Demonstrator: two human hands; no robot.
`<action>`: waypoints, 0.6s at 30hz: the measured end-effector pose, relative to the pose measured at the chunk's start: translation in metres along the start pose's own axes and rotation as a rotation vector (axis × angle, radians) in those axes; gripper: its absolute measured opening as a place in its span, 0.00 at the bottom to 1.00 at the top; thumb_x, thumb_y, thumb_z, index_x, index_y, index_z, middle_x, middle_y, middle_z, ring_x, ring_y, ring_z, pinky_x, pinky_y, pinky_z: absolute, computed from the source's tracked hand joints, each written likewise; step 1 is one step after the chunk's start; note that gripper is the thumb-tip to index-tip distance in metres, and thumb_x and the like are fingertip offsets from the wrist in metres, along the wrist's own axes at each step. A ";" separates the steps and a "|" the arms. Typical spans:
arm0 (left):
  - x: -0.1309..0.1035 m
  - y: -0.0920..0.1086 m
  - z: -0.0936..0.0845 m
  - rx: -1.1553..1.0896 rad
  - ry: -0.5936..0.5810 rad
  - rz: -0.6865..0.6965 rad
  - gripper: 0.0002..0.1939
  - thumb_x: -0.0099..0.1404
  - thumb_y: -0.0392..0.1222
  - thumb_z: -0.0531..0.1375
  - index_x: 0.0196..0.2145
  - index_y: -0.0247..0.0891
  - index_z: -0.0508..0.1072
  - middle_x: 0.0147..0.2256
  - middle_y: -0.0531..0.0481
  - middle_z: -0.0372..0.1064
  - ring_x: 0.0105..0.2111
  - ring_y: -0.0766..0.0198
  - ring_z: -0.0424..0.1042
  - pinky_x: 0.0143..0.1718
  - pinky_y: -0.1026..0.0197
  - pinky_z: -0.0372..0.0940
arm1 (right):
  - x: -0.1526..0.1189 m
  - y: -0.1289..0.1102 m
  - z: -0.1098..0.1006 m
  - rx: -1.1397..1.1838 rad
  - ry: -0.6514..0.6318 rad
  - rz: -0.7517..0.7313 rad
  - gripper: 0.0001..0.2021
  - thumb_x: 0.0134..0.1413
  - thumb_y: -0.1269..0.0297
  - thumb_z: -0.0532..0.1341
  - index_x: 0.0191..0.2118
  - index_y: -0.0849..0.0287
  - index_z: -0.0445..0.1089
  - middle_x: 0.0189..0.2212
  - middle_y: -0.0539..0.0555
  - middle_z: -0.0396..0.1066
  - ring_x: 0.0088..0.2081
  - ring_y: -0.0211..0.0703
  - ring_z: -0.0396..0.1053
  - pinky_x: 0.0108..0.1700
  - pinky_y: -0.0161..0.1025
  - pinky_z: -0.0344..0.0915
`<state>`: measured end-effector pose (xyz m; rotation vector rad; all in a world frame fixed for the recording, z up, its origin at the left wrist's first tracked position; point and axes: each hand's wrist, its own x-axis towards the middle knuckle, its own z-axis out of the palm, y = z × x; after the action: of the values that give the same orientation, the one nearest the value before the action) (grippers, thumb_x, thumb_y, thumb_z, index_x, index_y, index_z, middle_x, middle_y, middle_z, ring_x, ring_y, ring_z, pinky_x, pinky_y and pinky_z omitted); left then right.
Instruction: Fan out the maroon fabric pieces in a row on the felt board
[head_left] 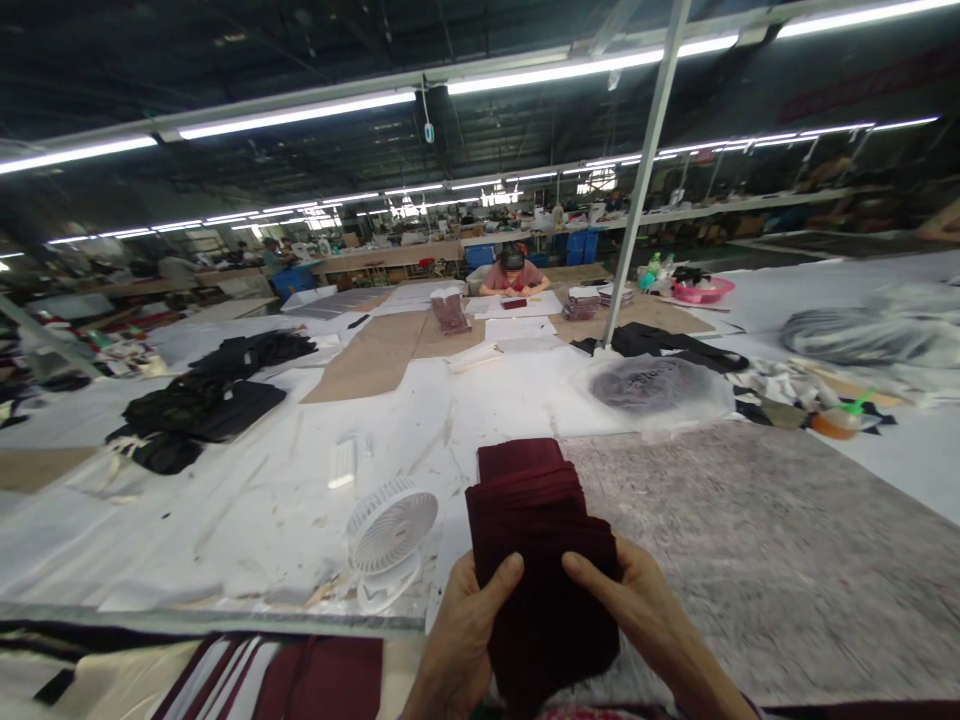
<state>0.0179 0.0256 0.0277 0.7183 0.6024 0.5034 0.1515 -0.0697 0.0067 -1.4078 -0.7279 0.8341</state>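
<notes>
A stack of dark maroon fabric pieces is held up in front of me, above the near edge of the table. My left hand grips its left side, thumb lying on the top face. On the opposite side my right hand clasps the stack the same way. The fingers of both hands are hidden beneath the cloth. The layers are uneven, with the far end stepping out past the rest. A small white fan stands to the left of the stack.
White paper covers much of the table; a mottled grey sheet lies at right. Black garments are piled at left. A plastic-wrapped bundle sits near a metal pole. Across the table a person bends over work.
</notes>
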 end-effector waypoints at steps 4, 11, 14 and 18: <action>0.003 0.004 -0.003 -0.110 0.060 0.047 0.21 0.58 0.48 0.62 0.47 0.34 0.73 0.44 0.42 0.76 0.54 0.51 0.67 0.59 0.51 0.58 | 0.000 -0.001 -0.001 -0.087 -0.001 -0.036 0.16 0.51 0.53 0.64 0.42 0.56 0.73 0.37 0.53 0.75 0.41 0.51 0.71 0.43 0.43 0.69; 0.001 0.012 -0.003 -0.334 -0.151 -0.096 0.23 0.66 0.51 0.51 0.49 0.31 0.72 0.46 0.41 0.75 0.50 0.53 0.71 0.59 0.53 0.58 | 0.000 0.000 -0.005 -0.073 -0.098 -0.001 0.16 0.52 0.53 0.63 0.43 0.56 0.73 0.39 0.53 0.75 0.41 0.50 0.71 0.43 0.41 0.68; -0.001 0.011 -0.001 -0.348 -0.173 -0.103 0.25 0.66 0.52 0.50 0.49 0.30 0.71 0.46 0.40 0.75 0.50 0.52 0.71 0.58 0.52 0.59 | -0.001 -0.002 -0.006 -0.080 -0.122 -0.019 0.17 0.53 0.54 0.64 0.47 0.54 0.71 0.42 0.52 0.75 0.44 0.49 0.70 0.46 0.41 0.67; -0.001 0.007 -0.001 -0.316 -0.155 -0.060 0.26 0.65 0.55 0.51 0.50 0.32 0.72 0.46 0.40 0.75 0.50 0.51 0.70 0.57 0.52 0.59 | -0.002 -0.004 -0.006 -0.103 -0.096 -0.017 0.18 0.52 0.53 0.63 0.48 0.56 0.71 0.41 0.53 0.75 0.44 0.51 0.70 0.47 0.42 0.67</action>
<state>0.0152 0.0296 0.0326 0.4332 0.3868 0.4689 0.1557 -0.0750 0.0107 -1.4588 -0.8655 0.8657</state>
